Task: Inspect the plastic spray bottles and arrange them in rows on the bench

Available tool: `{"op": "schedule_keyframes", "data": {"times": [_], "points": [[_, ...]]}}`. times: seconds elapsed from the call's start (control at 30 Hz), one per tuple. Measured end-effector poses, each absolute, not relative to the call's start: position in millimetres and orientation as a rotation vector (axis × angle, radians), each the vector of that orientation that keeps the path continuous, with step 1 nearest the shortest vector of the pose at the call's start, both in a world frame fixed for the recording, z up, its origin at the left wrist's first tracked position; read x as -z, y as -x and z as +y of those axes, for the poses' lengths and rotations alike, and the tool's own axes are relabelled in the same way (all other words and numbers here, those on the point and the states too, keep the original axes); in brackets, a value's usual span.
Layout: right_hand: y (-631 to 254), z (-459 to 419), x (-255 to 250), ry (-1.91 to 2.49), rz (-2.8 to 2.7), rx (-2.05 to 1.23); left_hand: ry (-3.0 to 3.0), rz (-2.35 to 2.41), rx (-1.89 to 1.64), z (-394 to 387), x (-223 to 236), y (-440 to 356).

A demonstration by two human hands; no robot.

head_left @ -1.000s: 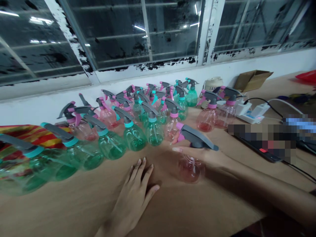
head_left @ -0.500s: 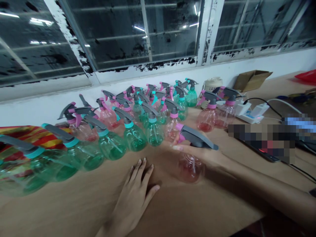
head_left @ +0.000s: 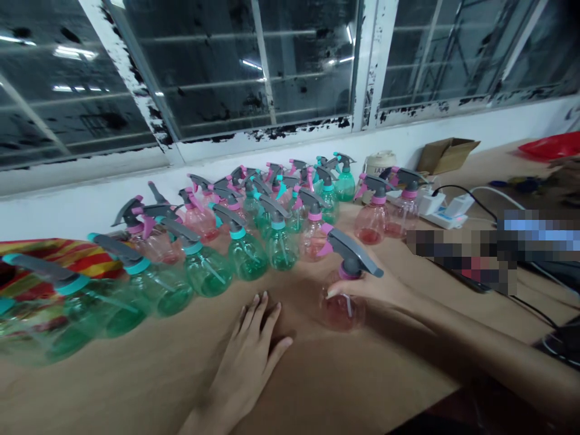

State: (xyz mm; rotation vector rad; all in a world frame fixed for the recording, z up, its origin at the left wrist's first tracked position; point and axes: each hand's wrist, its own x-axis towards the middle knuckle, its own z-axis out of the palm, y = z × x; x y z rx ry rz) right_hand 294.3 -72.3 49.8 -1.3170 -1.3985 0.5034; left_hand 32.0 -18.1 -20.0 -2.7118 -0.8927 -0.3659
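My right hand (head_left: 380, 293) is wrapped round the upper body of a pink spray bottle (head_left: 342, 314), whose grey and pink spray head (head_left: 348, 248) sticks up above my fingers. The bottle's base appears to rest on the table; some of my fingers are hidden behind it. My left hand (head_left: 249, 356) lies flat on the wooden tabletop (head_left: 308, 393), fingers spread, holding nothing. Beyond it stand a row of green spray bottles, the closest being a green spray bottle (head_left: 247, 257) and another green spray bottle (head_left: 283, 248). A pink spray bottle (head_left: 312, 238) stands just behind the held one.
Several more pink and green bottles crowd toward the wall. Two pink ones, including a pink bottle (head_left: 371, 223), stand near a white power strip (head_left: 441, 217) with cables. A patterned cloth (head_left: 63, 257) lies left, a cardboard box (head_left: 446, 155) back right, and a phone-like dark object (head_left: 466, 275) right.
My right hand has moved lower on the pink bottle, from around its neck to its body. The left hand stays flat in place. The view has shifted slightly.
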Motion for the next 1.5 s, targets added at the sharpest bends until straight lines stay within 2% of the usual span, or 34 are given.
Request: {"op": "schedule_keyframes", "data": {"times": [0.13, 0.33, 0.63, 0.97, 1.23, 1.5], "points": [[-307, -80, -41, 1.292, -1.504, -0.462, 2.712, -0.900, 0.370, -17, 21, -32], [-312, -104, -30, 1.463, -1.523, -0.232, 2.720, -0.897, 0.361, -16, 21, -34], [-335, -112, -52, 1.631, -1.536, -0.113, 2.697, -0.888, 0.363, -14, 20, -33], [-398, -44, -27, 1.625, -1.493, 0.118, 2.681, -0.886, 0.451, -8, 32, -30], [-402, -11, -31, 1.586, -1.516, 0.200, 2.774, -0.997, 0.620, -13, 27, -28], [-399, 0, -34, 1.632, -1.529, 0.187, 2.848, -0.994, 0.614, -11, 18, -30]]}}
